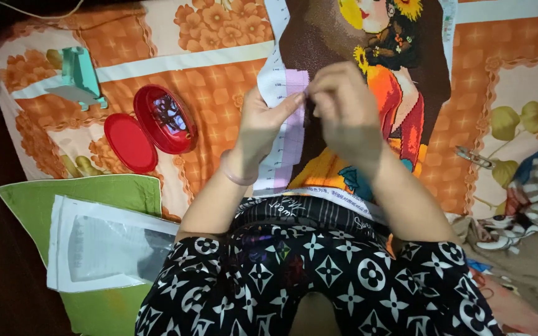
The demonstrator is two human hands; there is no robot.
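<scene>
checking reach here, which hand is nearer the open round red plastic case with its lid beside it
Left. The left hand is just right of the open round red plastic case on the orange floral bedspread; the right hand lies farther right, over the cross-stitch canvas.

The embroidery canvas (368, 112) lies on the bedspread (505, 81) before the person, with both hands meeting over its left edge, the open round box (164, 118) and its lid (130, 143) (touching each other) to its left, and the folded paper (104, 242) nearer, on the folder (94, 190).
</scene>
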